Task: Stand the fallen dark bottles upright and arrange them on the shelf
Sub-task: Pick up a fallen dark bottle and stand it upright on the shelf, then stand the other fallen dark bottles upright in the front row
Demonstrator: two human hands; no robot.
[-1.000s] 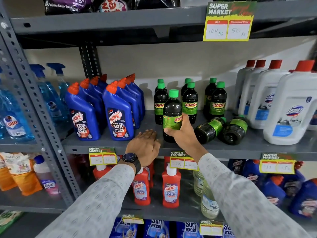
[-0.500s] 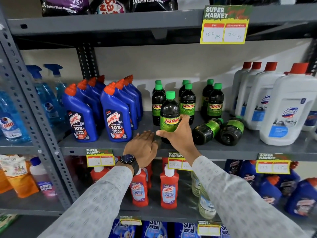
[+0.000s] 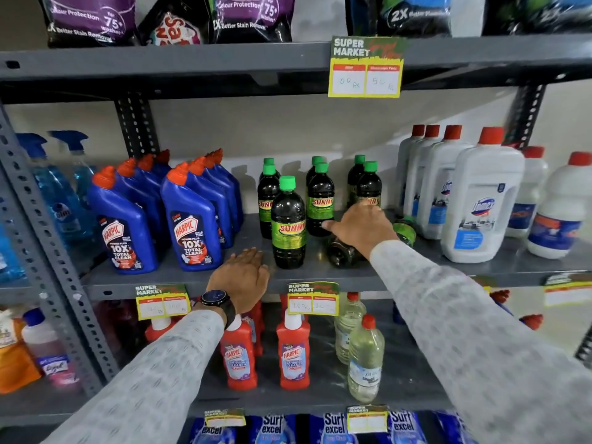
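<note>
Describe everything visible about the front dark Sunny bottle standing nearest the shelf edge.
The front Sunny bottle stands upright near the front edge of the grey metal shelf, ahead of the other upright dark bottles. It looks like clear plastic filled with near-black liquid, with a green ribbed screw cap and a green wraparound label bearing "SUNNY" in yellow on red. No hand touches it: the left hand lies flat on the shelf beside its base, and the right hand reaches over a fallen bottle to its right.

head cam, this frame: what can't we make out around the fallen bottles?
- Right hand covers the nearer fallen bottle; grip unreadable.
- Second fallen bottle: only its green label end shows past the hand.
- Price tag below the shelf edge: blurred, figures illegible.
</note>
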